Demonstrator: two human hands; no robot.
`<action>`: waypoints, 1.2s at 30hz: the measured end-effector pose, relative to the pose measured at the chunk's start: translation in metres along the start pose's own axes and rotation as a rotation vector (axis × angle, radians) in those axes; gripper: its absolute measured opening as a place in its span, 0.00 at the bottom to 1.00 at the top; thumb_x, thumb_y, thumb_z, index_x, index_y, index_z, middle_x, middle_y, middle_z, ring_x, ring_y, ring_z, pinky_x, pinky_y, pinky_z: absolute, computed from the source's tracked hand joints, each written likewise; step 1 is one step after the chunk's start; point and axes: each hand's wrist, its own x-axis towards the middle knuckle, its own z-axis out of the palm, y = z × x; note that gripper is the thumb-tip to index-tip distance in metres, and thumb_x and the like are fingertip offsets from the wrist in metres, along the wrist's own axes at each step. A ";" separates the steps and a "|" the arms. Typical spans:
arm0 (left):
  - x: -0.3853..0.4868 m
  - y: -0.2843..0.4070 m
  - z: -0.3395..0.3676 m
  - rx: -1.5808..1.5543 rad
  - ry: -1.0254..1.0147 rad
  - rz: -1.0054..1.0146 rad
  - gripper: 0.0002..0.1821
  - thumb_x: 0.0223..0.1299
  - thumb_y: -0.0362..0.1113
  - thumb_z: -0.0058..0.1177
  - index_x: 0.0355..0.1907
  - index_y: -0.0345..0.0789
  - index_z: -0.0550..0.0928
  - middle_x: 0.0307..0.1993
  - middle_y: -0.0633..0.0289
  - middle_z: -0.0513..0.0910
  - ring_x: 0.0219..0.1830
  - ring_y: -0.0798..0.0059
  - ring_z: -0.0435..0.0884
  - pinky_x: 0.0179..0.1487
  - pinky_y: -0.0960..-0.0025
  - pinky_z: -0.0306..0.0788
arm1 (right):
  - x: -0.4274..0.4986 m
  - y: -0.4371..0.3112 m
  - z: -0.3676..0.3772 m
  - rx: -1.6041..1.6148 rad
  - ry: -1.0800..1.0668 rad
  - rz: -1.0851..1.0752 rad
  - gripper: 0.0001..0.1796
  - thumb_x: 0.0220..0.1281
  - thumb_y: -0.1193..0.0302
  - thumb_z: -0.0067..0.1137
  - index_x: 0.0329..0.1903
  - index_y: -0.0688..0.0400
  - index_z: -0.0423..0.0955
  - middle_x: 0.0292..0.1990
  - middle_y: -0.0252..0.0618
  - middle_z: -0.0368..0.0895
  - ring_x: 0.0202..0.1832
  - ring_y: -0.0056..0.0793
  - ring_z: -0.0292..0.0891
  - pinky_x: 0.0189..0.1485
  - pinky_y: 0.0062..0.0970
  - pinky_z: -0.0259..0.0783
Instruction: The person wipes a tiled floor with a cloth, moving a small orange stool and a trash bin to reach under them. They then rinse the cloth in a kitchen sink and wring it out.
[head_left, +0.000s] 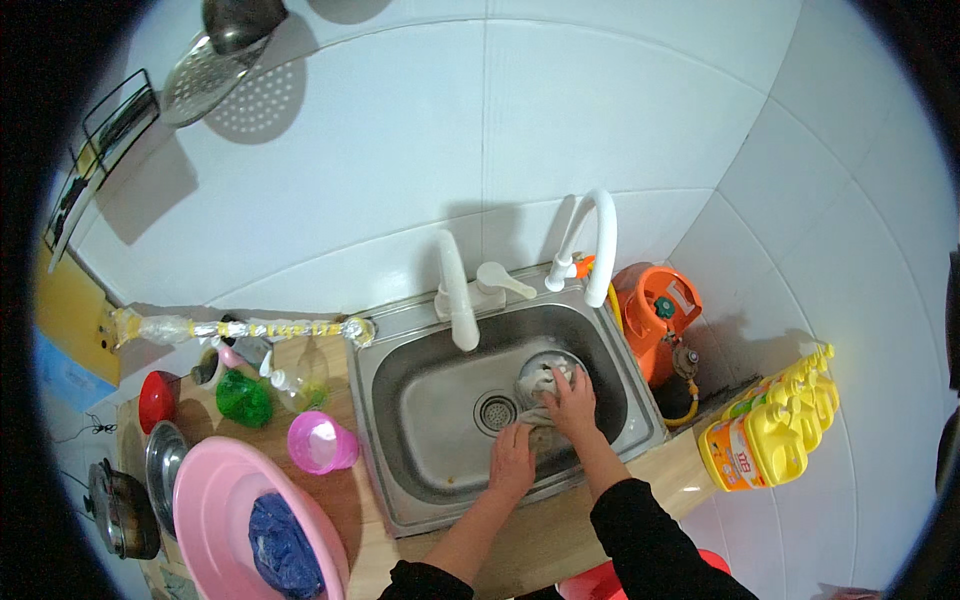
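Observation:
A stainless steel sink is set into the wooden counter before me, and both hands reach down into it. At the right of the basin is a round metal bowl with a wet, pale grey cloth bunched in it. Part of the cloth trails over the bowl's near side, where my left hand has hold of it. My right hand grips the cloth at the bowl's right side, fingers reaching into the bowl. The fingers hide part of the cloth.
A white faucet overhangs the basin, with a curved white spout beside it. Left stand a pink basin with a blue plastic bag and a pink cup. Right are an orange gas cylinder and yellow detergent jugs.

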 end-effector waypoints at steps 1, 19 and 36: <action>0.002 -0.009 0.013 0.051 -0.090 -0.041 0.23 0.47 0.24 0.48 0.51 0.31 0.68 0.52 0.53 0.69 0.56 0.54 0.65 0.56 0.56 0.62 | 0.006 0.012 0.011 0.012 -0.177 0.039 0.28 0.53 0.58 0.55 0.58 0.47 0.63 0.57 0.50 0.60 0.56 0.49 0.60 0.53 0.43 0.61; 0.005 -0.080 0.046 -0.048 -0.597 -0.538 0.17 0.49 0.35 0.51 0.44 0.31 0.74 0.45 0.48 0.76 0.50 0.51 0.72 0.49 0.56 0.67 | -0.045 0.002 0.073 -0.076 -1.366 -0.171 0.22 0.56 0.59 0.49 0.51 0.57 0.68 0.45 0.47 0.75 0.47 0.46 0.72 0.48 0.40 0.66; 0.003 -0.098 0.000 -0.249 -0.557 -0.758 0.24 0.51 0.41 0.50 0.48 0.27 0.68 0.38 0.48 0.77 0.41 0.60 0.77 0.42 0.62 0.71 | -0.046 -0.048 0.108 0.247 -0.740 0.536 0.33 0.55 0.53 0.51 0.57 0.62 0.59 0.52 0.56 0.68 0.51 0.55 0.67 0.51 0.44 0.65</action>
